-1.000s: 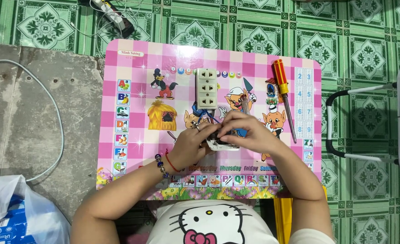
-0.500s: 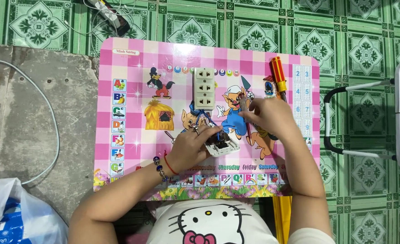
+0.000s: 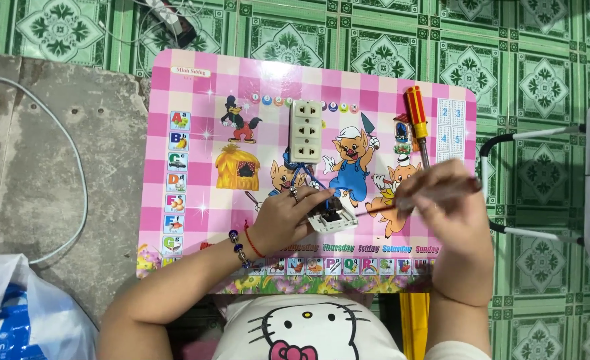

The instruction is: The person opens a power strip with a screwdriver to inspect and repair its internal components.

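Switch point(image 3: 333, 217) pinned by left hand point(image 3: 288, 217); right hand point(image 3: 452, 200), at its 3 o'clock, grips thin tool point(image 3: 382, 208); screwdriver point(image 3: 416, 120) at 1.

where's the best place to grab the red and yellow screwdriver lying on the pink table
Probably by its thick handle, from above. The red and yellow screwdriver lies flat near the far right of the pink table, handle away from the person, thin shaft pointing toward the right hand. The handle is the widest part and lies uncovered; the shaft's end is hidden behind that hand.
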